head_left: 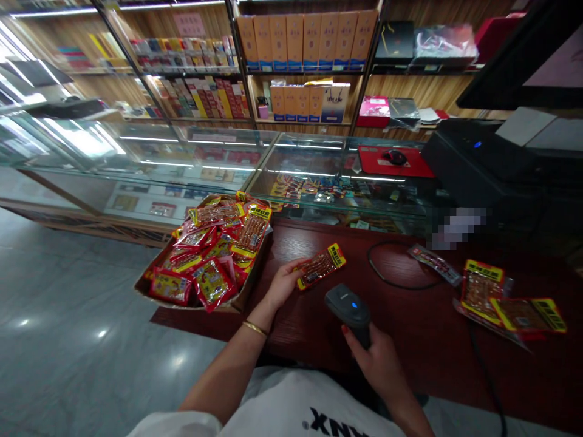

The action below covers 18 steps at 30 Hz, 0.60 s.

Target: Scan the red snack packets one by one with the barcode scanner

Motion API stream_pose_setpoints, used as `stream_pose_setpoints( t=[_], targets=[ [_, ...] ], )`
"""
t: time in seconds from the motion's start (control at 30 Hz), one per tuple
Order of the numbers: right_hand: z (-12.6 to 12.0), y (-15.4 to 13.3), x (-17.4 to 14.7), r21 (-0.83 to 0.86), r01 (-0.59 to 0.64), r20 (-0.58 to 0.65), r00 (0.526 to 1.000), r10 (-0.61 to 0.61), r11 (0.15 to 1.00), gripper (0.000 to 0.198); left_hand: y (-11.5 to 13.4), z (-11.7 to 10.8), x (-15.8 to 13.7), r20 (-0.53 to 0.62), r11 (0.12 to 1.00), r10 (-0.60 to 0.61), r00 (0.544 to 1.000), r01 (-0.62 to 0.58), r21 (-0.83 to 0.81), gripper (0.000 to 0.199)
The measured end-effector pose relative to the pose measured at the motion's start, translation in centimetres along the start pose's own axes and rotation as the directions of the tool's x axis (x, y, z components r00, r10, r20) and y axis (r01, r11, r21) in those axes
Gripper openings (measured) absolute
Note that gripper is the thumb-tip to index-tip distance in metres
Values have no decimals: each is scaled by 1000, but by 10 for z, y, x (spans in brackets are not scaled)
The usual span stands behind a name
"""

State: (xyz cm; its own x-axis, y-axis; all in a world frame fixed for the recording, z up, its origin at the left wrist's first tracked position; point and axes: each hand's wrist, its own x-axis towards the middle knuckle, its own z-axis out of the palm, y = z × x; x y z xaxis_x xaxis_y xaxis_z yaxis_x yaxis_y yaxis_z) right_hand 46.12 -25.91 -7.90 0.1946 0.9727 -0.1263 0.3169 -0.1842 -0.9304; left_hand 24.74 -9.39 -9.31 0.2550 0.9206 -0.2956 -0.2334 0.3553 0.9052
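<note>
My left hand [283,284] is closed on one end of a snack packet [322,267], clear-fronted with a red and yellow edge, just over the dark red counter. My right hand [380,358] grips the handle of a barcode scanner [350,306], whose blue light is lit. The scanner's head points toward the packet, with a small gap between them. To the left of my left hand, a cardboard box [241,302] is heaped with red and yellow snack packets [214,282].
Several packets [483,291] lie on the counter [410,315] at the right, with a narrow packet [435,264] and a black cable [378,276] near them. Behind stands a glass display case [218,152], with a mouse [394,158] on a red mat [419,167]. A monitor [510,60] overhangs the right side.
</note>
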Motion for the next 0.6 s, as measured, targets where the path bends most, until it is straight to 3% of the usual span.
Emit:
stream_pose_setpoints(
  t=[0.17, 0.6],
  targets=[
    [-7, -9, -4, -196, 81, 1, 997, -82, 977, 44, 2, 0, -2, -4, 1000, -14, 1000, 14, 0, 47],
    [-15, -14, -11, -190, 104, -13, 994, -108, 976, 38, 3, 5, 0, -43, 1000, -23, 999, 23, 18, 50]
  ],
)
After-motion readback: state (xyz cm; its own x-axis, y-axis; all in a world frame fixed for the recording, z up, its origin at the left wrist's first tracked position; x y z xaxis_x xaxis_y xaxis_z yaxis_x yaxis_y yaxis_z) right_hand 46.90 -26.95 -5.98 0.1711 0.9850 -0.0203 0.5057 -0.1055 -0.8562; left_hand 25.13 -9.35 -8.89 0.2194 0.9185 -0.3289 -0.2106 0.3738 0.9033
